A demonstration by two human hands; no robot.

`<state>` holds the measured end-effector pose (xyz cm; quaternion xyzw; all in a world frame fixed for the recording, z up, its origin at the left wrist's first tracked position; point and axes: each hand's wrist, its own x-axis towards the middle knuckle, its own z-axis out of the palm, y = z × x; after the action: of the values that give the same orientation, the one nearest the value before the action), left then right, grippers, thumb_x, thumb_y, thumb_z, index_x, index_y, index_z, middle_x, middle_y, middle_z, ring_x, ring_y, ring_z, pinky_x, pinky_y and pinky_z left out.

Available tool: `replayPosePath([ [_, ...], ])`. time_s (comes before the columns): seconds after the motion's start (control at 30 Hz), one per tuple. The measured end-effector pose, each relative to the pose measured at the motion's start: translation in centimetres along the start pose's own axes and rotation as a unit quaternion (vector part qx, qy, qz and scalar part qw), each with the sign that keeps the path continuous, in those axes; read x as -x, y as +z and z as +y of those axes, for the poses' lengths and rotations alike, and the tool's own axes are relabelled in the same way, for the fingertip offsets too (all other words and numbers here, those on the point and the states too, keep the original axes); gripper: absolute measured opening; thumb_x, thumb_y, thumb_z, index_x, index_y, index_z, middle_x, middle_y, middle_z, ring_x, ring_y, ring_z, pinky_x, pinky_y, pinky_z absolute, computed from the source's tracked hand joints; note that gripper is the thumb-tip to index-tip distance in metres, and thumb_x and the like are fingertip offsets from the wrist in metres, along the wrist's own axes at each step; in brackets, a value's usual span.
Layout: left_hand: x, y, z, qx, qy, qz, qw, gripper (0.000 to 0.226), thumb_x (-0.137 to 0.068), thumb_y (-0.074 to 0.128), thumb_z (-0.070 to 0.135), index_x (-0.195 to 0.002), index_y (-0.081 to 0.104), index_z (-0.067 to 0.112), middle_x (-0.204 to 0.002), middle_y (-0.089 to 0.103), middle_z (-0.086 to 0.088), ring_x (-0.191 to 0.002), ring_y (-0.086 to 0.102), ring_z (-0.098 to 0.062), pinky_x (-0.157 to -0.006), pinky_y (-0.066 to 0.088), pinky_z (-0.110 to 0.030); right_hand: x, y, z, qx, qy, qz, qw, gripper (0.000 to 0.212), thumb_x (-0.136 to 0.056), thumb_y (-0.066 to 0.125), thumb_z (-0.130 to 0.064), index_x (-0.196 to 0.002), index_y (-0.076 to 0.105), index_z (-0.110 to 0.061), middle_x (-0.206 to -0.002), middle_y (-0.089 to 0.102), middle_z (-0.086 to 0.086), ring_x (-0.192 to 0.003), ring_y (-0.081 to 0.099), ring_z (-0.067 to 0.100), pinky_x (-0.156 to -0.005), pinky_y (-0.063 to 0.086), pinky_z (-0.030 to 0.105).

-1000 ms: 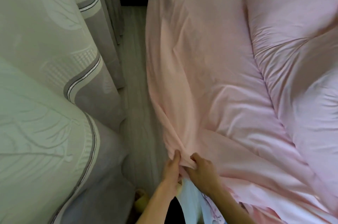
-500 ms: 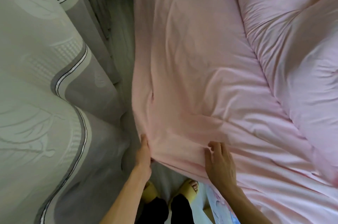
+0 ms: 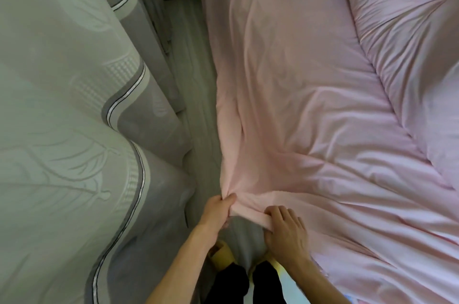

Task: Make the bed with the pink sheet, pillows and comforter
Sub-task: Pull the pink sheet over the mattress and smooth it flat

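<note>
Left hand pinches pink sheet corner; right hand grips its edge.

bare forearms, black trousers and yellow slippers.

Bed: grey corner bare between left hand and right hand. Pink sheet spread wrinkled over bed beyond both hands, its edge at hands. Pink comforter bunched on sheet, far right of right hand.
</note>
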<state>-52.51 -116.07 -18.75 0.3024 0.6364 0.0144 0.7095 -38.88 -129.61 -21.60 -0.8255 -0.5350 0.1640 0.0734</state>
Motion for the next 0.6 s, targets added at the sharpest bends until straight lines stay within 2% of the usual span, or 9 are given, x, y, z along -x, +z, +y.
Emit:
replayPosePath([
  [0.07, -0.8, -1.4, 0.3, 0.034, 0.012, 0.087, 0.996, 0.018, -0.096, 0.054, 0.029, -0.1, 0.063, 0.015, -0.081, 0.058, -0.006, -0.066, 0.048, -0.017, -0.055, 0.038, -0.025, -0.5, -0.4, 0.3, 0.018, -0.008, 0.028, 0.999, 0.035, -0.062, 0.042, -0.03, -0.092, 0.058, -0.026, -0.081, 0.06, -0.005, -0.071, 0.058, 0.026, -0.057, 0.046, 0.036],
  [0.2, -2.4, -2.6, 0.2, 0.16, 0.007, 0.18, 0.971, 0.027, -0.097, 0.05, 0.03, -0.109, 0.064, 0.009, -0.074, 0.054, -0.004, -0.058, 0.043, -0.015, -0.051, 0.034, -0.026, -1.4, -2.3, 1.3, 0.03, 0.023, 0.025, 0.999, 0.026, -0.069, 0.046, -0.027, -0.092, 0.058, -0.022, -0.08, 0.062, -0.001, -0.07, 0.06, 0.027, -0.056, 0.047, 0.035],
  [0.27, -2.2, -1.6, -0.2, 0.187, -0.024, 0.154, 0.97, 0.034, -0.095, 0.052, 0.044, -0.109, 0.064, 0.016, -0.083, 0.062, -0.003, -0.07, 0.055, -0.018, -0.061, 0.042, -0.028, -1.1, -3.1, 2.0, -0.005, 0.059, 0.003, 0.998, 0.021, -0.073, 0.053, -0.022, -0.094, 0.054, -0.025, -0.08, 0.063, -0.001, -0.067, 0.062, 0.029, -0.051, 0.045, 0.033],
  [0.33, -1.4, 0.4, -0.8, 0.156, -0.078, 0.066, 0.982, 0.049, -0.086, 0.054, 0.065, -0.107, 0.063, 0.022, -0.098, 0.067, -0.001, -0.096, 0.062, -0.022, -0.078, 0.046, -0.034, -0.8, -3.9, 2.3, -0.045, 0.067, -0.033, 0.996, 0.02, -0.077, 0.057, -0.026, -0.096, 0.053, -0.029, -0.083, 0.064, -0.003, -0.068, 0.063, 0.03, -0.05, 0.042, 0.034],
  [0.37, -0.9, 1.7, -1.4, 0.114, -0.103, 0.011, 0.988, 0.058, -0.081, 0.054, 0.073, -0.107, 0.064, 0.022, -0.101, 0.067, 0.0, -0.102, 0.062, -0.023, -0.082, 0.045, -0.034, -0.6, -4.0, 2.2, -0.058, 0.056, -0.049, 0.996, 0.019, -0.078, 0.056, -0.029, -0.097, 0.054, -0.03, -0.085, 0.064, -0.003, -0.07, 0.063, 0.03, -0.052, 0.041, 0.035],
  [0.43, 0.2, 4.5, -2.9, 0.05, -0.139, -0.089, 0.985, 0.064, -0.077, 0.054, 0.077, -0.103, 0.068, 0.021, -0.093, 0.07, 0.001, -0.093, 0.063, -0.018, -0.077, 0.045, -0.031, 0.2, -4.1, 1.7, -0.075, 0.035, -0.101, 0.991, 0.021, -0.081, 0.053, -0.036, -0.1, 0.058, -0.029, -0.089, 0.063, -0.004, -0.077, 0.064, 0.028, -0.057, 0.041, 0.036],
  [0.47, 0.6, 5.9, -3.6, 0.046, -0.139, -0.111, 0.983, 0.06, -0.079, 0.056, 0.073, -0.102, 0.07, 0.019, -0.088, 0.071, 0.001, -0.086, 0.063, -0.017, -0.072, 0.046, -0.029, 0.6, -4.1, 1.4, -0.079, 0.03, -0.122, 0.989, 0.024, -0.083, 0.053, -0.039, -0.103, 0.059, -0.029, -0.09, 0.062, -0.004, -0.08, 0.064, 0.027, -0.059, 0.042, 0.036],
  [0.5, 1.0, 7.0, -4.2, 0.053, -0.132, -0.108, 0.984, 0.051, -0.083, 0.059, 0.064, -0.101, 0.069, 0.017, -0.084, 0.071, 0.0, -0.081, 0.064, -0.016, -0.067, 0.048, -0.028, 1.1, -4.0, 1.3, -0.076, 0.026, -0.132, 0.988, 0.026, -0.084, 0.052, -0.041, -0.106, 0.059, -0.029, -0.09, 0.06, -0.005, -0.081, 0.064, 0.026, -0.061, 0.043, 0.036],
  [0.6, 0.6, 8.9, -5.8, 0.087, -0.098, -0.006, 0.991, 0.034, -0.096, 0.055, 0.04, -0.099, 0.067, 0.009, -0.083, 0.073, -0.007, -0.078, 0.069, -0.022, -0.063, 0.056, -0.03, 2.1, -3.8, 1.7, -0.029, 0.022, -0.129, 0.991, 0.023, -0.084, 0.056, -0.041, -0.105, 0.055, -0.031, -0.094, 0.056, -0.008, -0.081, 0.064, 0.022, -0.058, 0.043, 0.033],
])
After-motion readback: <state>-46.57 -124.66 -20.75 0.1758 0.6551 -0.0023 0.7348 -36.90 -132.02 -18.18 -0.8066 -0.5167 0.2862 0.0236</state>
